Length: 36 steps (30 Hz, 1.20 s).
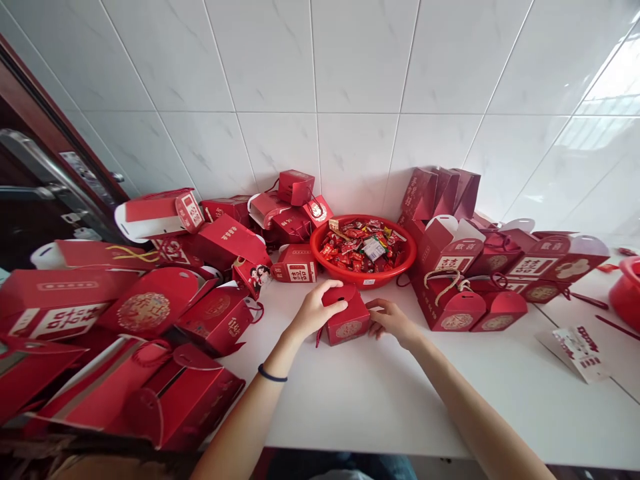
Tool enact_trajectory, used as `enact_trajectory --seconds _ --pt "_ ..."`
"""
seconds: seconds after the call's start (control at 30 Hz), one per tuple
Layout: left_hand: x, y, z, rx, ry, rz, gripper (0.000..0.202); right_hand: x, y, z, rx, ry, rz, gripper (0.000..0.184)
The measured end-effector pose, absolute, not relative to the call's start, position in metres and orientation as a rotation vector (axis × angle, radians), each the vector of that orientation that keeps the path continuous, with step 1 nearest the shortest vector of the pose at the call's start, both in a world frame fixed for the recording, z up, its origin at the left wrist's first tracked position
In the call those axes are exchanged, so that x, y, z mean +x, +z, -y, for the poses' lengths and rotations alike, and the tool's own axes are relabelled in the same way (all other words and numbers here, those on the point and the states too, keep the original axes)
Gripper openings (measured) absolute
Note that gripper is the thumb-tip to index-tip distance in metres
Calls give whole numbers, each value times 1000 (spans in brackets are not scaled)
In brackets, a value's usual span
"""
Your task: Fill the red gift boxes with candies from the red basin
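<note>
A small red gift box (pixel 349 323) with a gold round emblem stands on the white table (pixel 400 400) in front of me. My left hand (pixel 315 309) curls over its top left edge, fingers pressing the closed flap. My right hand (pixel 390 319) touches the box's right side with bent fingers. A dark band circles my left wrist. Just behind the box sits a red round basin (pixel 364 275) full of wrapped sweets.
Many red gift boxes are piled at the left (pixel 150 313) and stacked against the tiled wall (pixel 295 187). More boxes stand at the right (pixel 460 300). A printed card (pixel 575 347) lies at the far right, near another red basin (pixel 629 293).
</note>
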State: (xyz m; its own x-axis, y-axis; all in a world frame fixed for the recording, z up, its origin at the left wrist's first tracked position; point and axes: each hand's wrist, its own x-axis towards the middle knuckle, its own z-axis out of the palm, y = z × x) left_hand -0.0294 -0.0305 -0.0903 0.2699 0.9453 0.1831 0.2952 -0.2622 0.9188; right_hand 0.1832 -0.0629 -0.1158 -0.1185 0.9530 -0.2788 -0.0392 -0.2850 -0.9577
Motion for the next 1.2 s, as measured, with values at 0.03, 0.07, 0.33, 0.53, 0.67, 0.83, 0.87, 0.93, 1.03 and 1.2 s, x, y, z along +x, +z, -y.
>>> enact_trajectory --seconds 0.03,0.07,0.33,0.53,0.67,0.83,0.87,0.93,1.03,1.2 --pt "-30 -90 30 1706 997 -1124 37 183 -115 63 -1293 1549 1064 20" --pt "-30 -89 30 1688 986 -1111 38 183 -114 63 -1264 1563 1023 23" --pt "-30 -89 31 1625 959 -1094 45 187 -99 62 -955 1553 744 33" --pt "-31 -94 34 1631 1045 -1122 50 185 -64 63 -857 1504 804 32" --pt "-38 -96 38 1483 1156 -1199 55 183 -62 63 -1040 1279 939 31" --pt "-58 -96 48 1347 1157 -1304 49 187 -88 63 -1226 1295 938 22" --pt "-61 -98 50 1347 1127 -1340 49 187 -93 63 -1274 1323 951 19" --pt "-65 -101 54 1359 1063 -1405 49 184 -103 64 -1371 1391 985 17" --pt "-65 -107 57 1393 1012 -1399 52 178 -111 64 -1465 1491 1025 17" --pt "-58 -108 58 1474 1048 -1297 54 174 -113 61 -1429 1501 983 17"
